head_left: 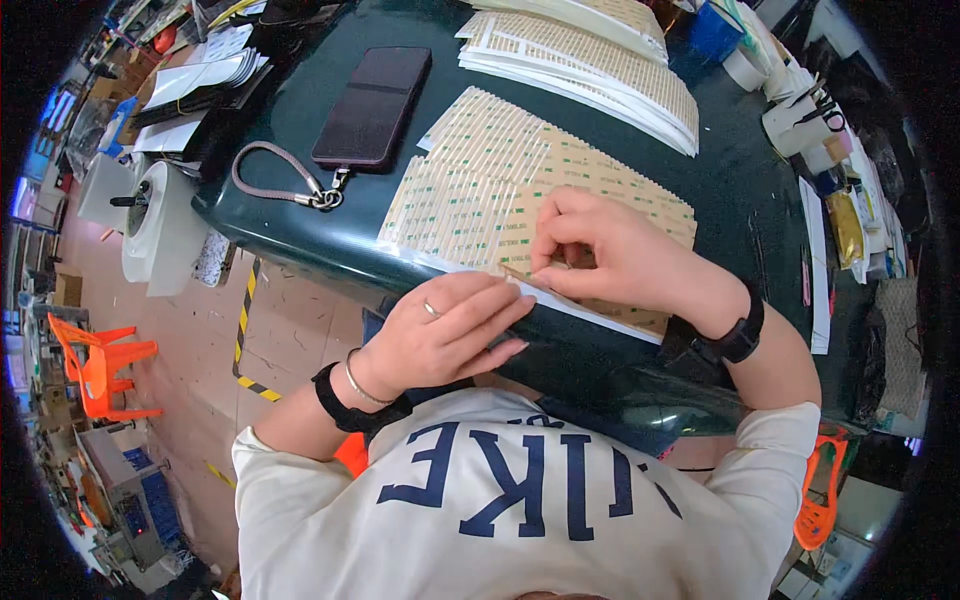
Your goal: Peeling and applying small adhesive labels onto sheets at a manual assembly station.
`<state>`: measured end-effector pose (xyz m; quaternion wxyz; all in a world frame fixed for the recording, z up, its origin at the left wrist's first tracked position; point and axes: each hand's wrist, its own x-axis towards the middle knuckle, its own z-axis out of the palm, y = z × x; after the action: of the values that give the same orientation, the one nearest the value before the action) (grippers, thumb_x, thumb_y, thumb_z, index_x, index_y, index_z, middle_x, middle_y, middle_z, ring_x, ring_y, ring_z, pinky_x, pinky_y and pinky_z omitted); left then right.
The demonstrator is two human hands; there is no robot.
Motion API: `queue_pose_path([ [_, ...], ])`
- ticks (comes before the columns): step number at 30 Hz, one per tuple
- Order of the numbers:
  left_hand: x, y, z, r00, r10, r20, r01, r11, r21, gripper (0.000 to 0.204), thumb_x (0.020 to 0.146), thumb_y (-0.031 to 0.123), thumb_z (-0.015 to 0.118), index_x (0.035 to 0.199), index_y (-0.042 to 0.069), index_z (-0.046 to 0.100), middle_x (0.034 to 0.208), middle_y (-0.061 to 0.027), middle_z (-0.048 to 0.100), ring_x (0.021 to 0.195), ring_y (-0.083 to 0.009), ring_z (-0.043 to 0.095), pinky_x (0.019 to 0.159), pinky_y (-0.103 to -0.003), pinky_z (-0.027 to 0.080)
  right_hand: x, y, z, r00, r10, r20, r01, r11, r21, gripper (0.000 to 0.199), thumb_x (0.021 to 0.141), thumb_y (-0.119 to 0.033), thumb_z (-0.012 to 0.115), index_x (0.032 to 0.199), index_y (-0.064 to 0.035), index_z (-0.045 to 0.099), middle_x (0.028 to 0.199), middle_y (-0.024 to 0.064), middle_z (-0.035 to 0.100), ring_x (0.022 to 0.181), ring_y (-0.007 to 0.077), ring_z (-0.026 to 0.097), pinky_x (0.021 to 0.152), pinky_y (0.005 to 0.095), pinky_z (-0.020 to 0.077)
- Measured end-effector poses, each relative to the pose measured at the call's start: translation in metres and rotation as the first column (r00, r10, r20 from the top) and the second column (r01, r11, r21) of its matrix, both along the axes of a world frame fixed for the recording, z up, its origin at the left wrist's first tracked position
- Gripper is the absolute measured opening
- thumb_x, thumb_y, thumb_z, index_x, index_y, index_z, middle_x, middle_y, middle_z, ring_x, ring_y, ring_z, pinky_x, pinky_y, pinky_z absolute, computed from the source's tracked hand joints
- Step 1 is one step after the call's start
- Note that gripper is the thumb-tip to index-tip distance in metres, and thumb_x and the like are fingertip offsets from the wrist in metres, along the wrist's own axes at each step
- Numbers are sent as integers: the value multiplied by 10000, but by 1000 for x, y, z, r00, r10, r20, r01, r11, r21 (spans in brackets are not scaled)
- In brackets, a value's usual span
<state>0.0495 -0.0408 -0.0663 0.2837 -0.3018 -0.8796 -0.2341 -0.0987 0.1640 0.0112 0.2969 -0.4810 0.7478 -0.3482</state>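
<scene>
A tan adhesive sheet (460, 190) with small green print, slit into many narrow strips, lies on the dark green table, its white margin along the near edge. My left hand (445, 325), wearing a ring, is closed on that near edge, fingertips at the white margin; its thumb is hidden. Just to the right, my right hand (605, 250) is bent down over the sheet with thumb and fingers pinched together close to its near edge. What lies between those fingertips is too small to make out. The two hands are nearly touching.
Behind the sheet sits a stack of similar sheets (590, 75). A dark phone (375, 105) with a wrist strap (270, 150) lies to the left. A white cup with scissors (800, 125) and a tape roll (743, 70) stand at the right. An orange chair (100, 370) is on the floor.
</scene>
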Motion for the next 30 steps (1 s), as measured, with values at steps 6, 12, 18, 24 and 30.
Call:
queue_pose_path([
  [6,-6,11,-2,993,-113,-23,112,993,-42,498,823,204,825,1269,27,692,1288,-98,614,1127,-267,653,933,-380,577,0,-2,-4,1000,-24,20,24,1000,-9,92,859,-77,749,874,-22,677,983,20,552,786,106,535,694,245,462],
  [12,-1,12,3,989,-122,81,123,992,-17,499,830,211,821,1274,27,689,1281,-96,613,1134,-263,647,934,-373,577,-1,-1,-10,991,-77,106,87,992,-93,90,839,-54,753,872,-11,681,998,28,550,775,109,530,693,243,462],
  [18,0,14,5,996,-86,34,87,996,-32,504,821,220,828,1278,56,693,1285,-89,621,1128,-267,643,958,-387,561,0,0,-12,998,-56,32,59,995,-75,101,835,-50,757,855,-4,670,1000,33,557,788,106,553,698,229,465],
  [24,2,15,7,992,-73,102,71,997,23,508,808,227,838,1273,76,698,1272,-90,633,1127,-267,640,966,-396,550,-6,3,-10,994,-104,21,105,991,-85,105,853,-77,756,864,-9,677,991,38,567,809,114,585,702,240,479],
  [30,3,11,3,998,-48,28,48,999,-8,518,799,221,844,1268,58,697,1268,-88,635,1125,-265,640,964,-391,551,-11,12,-2,996,55,-65,-58,998,-38,123,876,-125,754,878,-24,684,977,43,570,799,131,593,699,254,495],
])
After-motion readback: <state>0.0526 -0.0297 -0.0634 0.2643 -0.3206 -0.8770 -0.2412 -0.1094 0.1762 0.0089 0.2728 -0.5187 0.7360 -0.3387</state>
